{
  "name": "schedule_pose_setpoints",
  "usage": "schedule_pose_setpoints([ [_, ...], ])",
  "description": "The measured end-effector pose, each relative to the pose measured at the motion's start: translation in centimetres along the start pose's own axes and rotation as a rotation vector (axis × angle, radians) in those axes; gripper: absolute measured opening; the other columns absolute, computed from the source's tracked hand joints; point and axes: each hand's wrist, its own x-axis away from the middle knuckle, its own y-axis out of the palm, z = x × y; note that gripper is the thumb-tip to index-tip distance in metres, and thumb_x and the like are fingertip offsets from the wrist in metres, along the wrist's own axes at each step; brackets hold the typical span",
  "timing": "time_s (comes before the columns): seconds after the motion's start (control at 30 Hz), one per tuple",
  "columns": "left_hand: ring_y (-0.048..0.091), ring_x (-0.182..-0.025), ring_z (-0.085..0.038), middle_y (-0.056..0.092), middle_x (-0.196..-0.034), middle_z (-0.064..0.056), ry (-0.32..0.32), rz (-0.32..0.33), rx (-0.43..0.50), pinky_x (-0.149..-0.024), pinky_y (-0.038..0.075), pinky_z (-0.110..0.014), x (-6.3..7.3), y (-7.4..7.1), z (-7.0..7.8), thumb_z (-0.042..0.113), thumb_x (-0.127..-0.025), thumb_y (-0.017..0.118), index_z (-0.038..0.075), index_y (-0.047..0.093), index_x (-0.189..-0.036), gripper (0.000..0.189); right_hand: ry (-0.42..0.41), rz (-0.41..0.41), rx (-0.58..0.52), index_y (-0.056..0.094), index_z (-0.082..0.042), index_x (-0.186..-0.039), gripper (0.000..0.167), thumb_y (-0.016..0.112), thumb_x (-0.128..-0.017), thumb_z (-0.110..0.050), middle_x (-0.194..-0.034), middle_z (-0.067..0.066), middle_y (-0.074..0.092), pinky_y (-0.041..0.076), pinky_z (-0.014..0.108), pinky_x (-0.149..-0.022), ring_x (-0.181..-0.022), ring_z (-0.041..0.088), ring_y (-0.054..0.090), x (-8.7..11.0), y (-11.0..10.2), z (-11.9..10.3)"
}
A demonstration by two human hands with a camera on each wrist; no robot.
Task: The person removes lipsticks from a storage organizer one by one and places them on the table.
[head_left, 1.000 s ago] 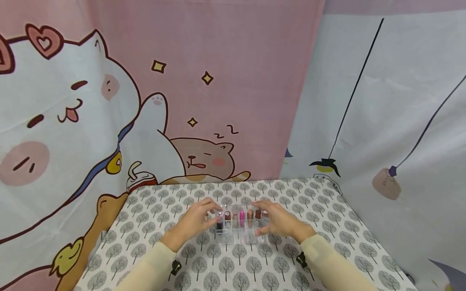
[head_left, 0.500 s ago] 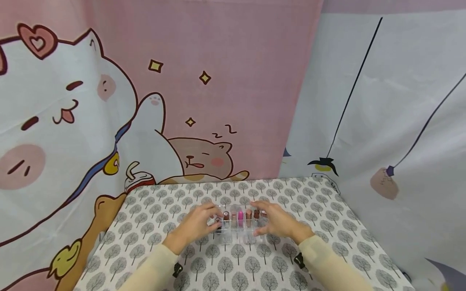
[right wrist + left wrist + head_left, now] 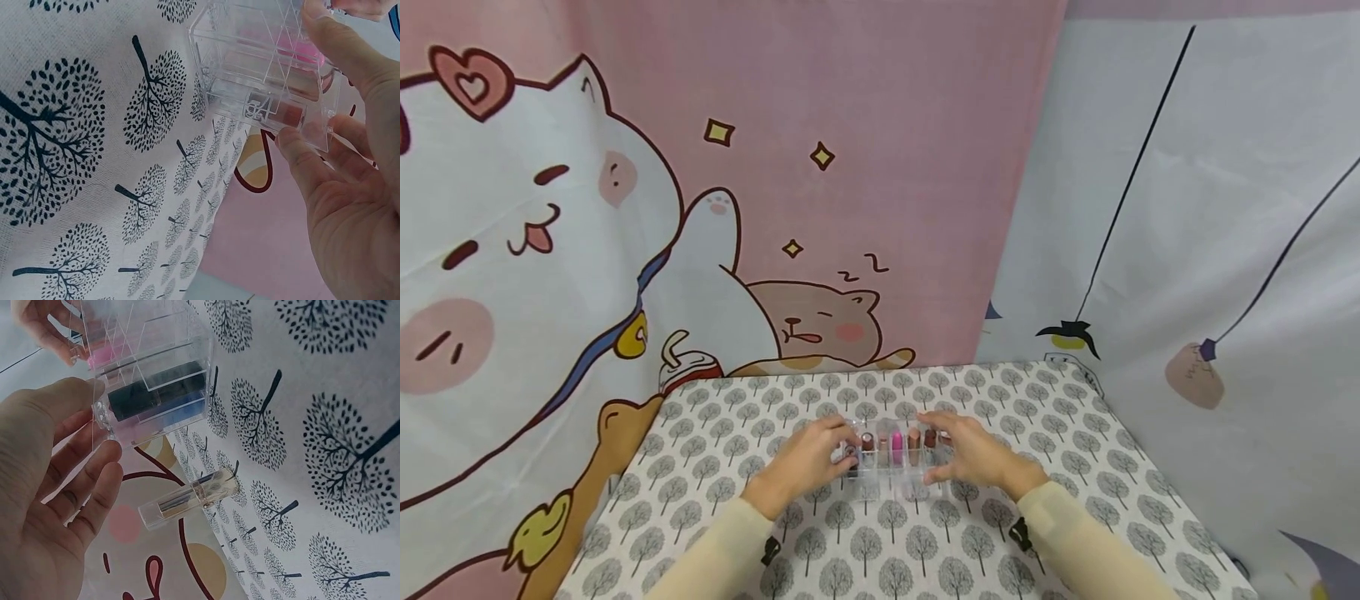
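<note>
My left hand (image 3: 801, 467) and right hand (image 3: 976, 457) clasp the two ends of a clear organiser (image 3: 895, 462), fingers (image 3: 94, 481) curled partway round its end walls, thumbs on the near side. It sits mid-surface on the tree-print cloth (image 3: 880, 542). Its compartments hold upright lipsticks (image 3: 897, 448): dark, brown and pink. One clear-cased lipstick (image 3: 187, 499) lies loose beside my left hand.
</note>
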Motion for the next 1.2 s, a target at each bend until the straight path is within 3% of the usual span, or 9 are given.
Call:
schedule_pose_setpoints([
  [0.27, 0.082, -0.102, -0.022, 0.083, -0.127, -0.005, -0.037, -0.029, 0.058, -0.088, 0.073, -0.027, -0.26, 0.08, -0.02, 0.019, -0.098, 0.096, 0.013, 0.085, -0.121, 0.026, -0.005, 0.004, 0.0, 0.053, -0.011, -0.174, 0.112, 0.108, -0.08, -0.037, -0.18, 0.018, 0.053, 0.037, 0.076, -0.14, -0.17, 0.054, 0.044, 0.01, 0.02, -0.12],
  [0.63, 0.081, -0.098, -0.025, 0.081, -0.118, -0.004, -0.026, -0.036, 0.103, -0.084, 0.07, -0.022, -0.43, 0.03, 0.02, 0.011, -0.096, 0.093, 0.009, 0.085, -0.117, 0.022, 0.015, 0.003, 0.006, 0.052, -0.014, -0.174, 0.111, 0.107, -0.081, -0.04, -0.181, 0.017, 0.052, 0.037, 0.076, -0.14, -0.171, 0.052, 0.044, 0.13, 0.07, -0.24],
  [0.93, 0.073, -0.093, -0.012, 0.08, -0.115, 0.003, -0.061, -0.013, 0.193, -0.078, 0.065, -0.018, -0.28, 0.81, -0.64, 0.011, -0.099, 0.091, 0.011, 0.086, -0.119, 0.021, 0.03, 0.007, 0.009, 0.051, -0.015, -0.176, 0.111, 0.106, -0.082, -0.04, -0.183, 0.017, 0.049, 0.034, 0.074, -0.142, -0.172, 0.052, 0.042, 0.12, 0.07, -0.07],
  [1.2, 0.078, -0.096, -0.024, 0.083, -0.114, -0.003, -0.045, 0.017, 0.254, -0.079, 0.071, -0.027, -0.11, 0.88, -0.7, 0.008, -0.099, 0.093, 0.009, 0.086, -0.118, 0.02, 0.032, 0.0, -0.026, 0.049, -0.017, -0.177, 0.112, 0.106, -0.082, -0.038, -0.184, 0.016, 0.048, 0.034, 0.075, -0.142, -0.173, 0.051, 0.04, 0.3, 0.27, -0.12],
])
